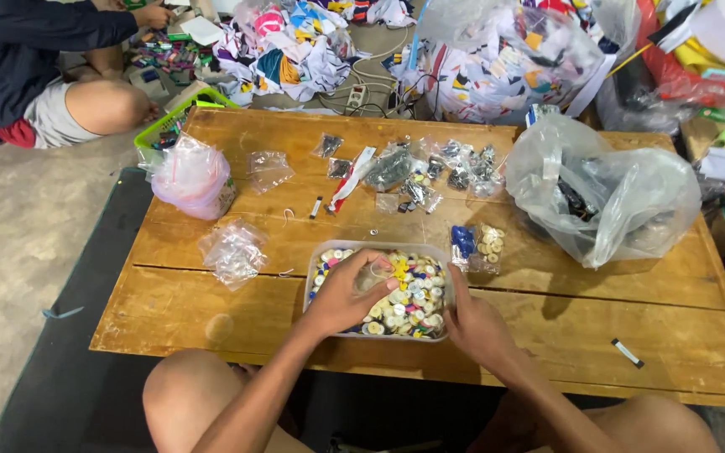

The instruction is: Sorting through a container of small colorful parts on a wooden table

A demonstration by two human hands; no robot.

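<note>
1. a clear plastic tub (322,262) full of mixed buttons (409,306), mostly cream and white with some blue, yellow and pink, sits at the middle of the near edge of the low wooden table (211,319)
2. the left hand (347,289) lies over the left half of the tub, fingers curled down into the buttons and pinched on a small clear bag (372,273)
3. the right hand (476,327) rests at the tub's right wall, touching it, fingers bent along the rim; whether it clasps anything i cannot tell
4. just beyond the tub's right corner lies a small clear packet (480,247) of blue and cream buttons
5. towards the far edge, in the middle, a scatter of little filled bags (438,172) with dark bits inside
6. at the right side a big crumpled clear plastic sack (602,189) with dark things in it
7. at the left side a pink-tinted bag (192,178) near the far left corner, and a pile of empty small clear bags (234,250) nearer the tub
8. a green basket (179,116) pokes out past the far left corner
9. another person (35,59) in a dark top sits on the floor beyond the left corner, a hand among small coloured things
10. heaps of patterned cloth scraps (295,46) lie past the far edge
</note>
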